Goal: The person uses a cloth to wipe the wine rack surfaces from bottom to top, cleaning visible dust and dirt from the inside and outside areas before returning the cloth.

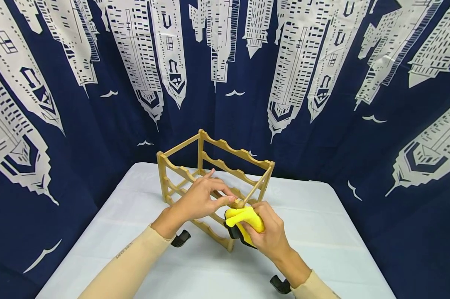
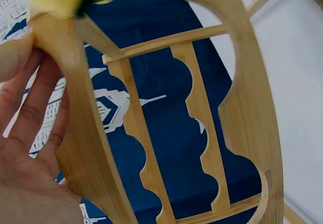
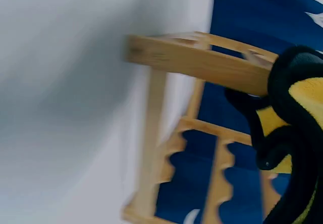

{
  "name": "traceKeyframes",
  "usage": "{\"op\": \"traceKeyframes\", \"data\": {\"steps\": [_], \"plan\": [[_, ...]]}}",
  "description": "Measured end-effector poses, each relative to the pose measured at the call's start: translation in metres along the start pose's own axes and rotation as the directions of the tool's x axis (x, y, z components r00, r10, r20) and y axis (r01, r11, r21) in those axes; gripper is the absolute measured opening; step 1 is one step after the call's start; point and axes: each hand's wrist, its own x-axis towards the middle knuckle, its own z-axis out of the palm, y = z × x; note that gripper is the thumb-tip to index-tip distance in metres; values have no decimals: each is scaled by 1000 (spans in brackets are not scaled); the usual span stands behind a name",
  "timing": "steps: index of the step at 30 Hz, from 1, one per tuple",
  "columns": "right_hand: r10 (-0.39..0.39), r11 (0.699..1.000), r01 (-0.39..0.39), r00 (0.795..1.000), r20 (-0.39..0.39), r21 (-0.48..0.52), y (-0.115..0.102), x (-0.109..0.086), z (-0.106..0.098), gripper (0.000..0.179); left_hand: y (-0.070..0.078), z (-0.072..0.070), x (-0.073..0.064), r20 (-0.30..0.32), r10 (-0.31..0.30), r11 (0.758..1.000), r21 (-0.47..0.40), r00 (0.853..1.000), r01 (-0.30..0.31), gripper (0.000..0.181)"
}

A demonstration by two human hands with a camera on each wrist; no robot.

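The bamboo-toned wine rack [image 1: 181, 170] stands on the counter [image 1: 307, 236], both hands at its near upper corner. The left hand [image 1: 204, 195] pinches its scalloped top rail between thumb and forefinger, other fingers spread; the right hand [image 1: 270, 229] curls round a bunched yellow-and-black cloth [image 1: 247, 220] at the corner post. To wipe well, I'd brace the rack with the left and press the cloth snugly round each edge.
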Motion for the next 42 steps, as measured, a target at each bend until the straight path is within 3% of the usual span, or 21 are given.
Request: {"op": "traceKeyframes", "data": {"steps": [3, 8, 12, 15, 21, 24, 27, 30, 32, 37, 39, 42], "plan": [[7, 1000, -9, 995, 95, 19, 5, -16, 1, 39, -1, 2, -1, -7, 15, 1000, 13, 1000, -14, 8], [37, 999, -40, 971, 236, 11, 12, -36, 3, 33, 2, 4, 1, -17, 54, 998, 27, 998, -54, 13], [88, 996, -79, 936, 341, -39, 14, -44, 5, 43, 3, 4, 2, -23, 77, 997, 12, 997, -77, 14], [147, 989, -115, 879, 453, -96, 15, -47, 8, 42, 2, 4, 1, -27, 72, 997, 12, 997, -71, 14], [285, 958, -216, 702, 652, -186, 19, -54, 15, 36, 1, 5, 0, -17, 55, 998, 4, 998, -55, 15], [310, 949, -255, 659, 685, -185, 23, -54, 16, 37, 2, 5, 0, -14, 61, 998, -3, 998, -61, 16], [313, 948, -265, 668, 675, -177, 24, -56, 18, 36, 2, 3, 0, -10, 60, 998, -9, 998, -60, 17], [301, 952, -258, 701, 647, -163, 22, -59, 19, 35, 2, 3, 0, 0, 47, 999, -11, 999, -47, 16], [271, 961, -244, 745, 609, -130, 21, -60, 17, 35, 1, 3, 0, 5, 39, 999, -17, 999, -39, 16], [155, 986, -164, 888, 433, -17, 20, -52, 7, 43, 2, 4, 3, 3, 48, 998, -33, 999, -47, 15], [114, 992, -127, 924, 365, 13, 20, -46, 4, 46, 1, 4, 4, -4, 53, 998, -39, 999, -53, 14], [61, 996, -77, 950, 305, 40, 18, -36, 0, 48, 0, 4, 3, -7, 44, 997, -59, 999, -45, 14]]}}
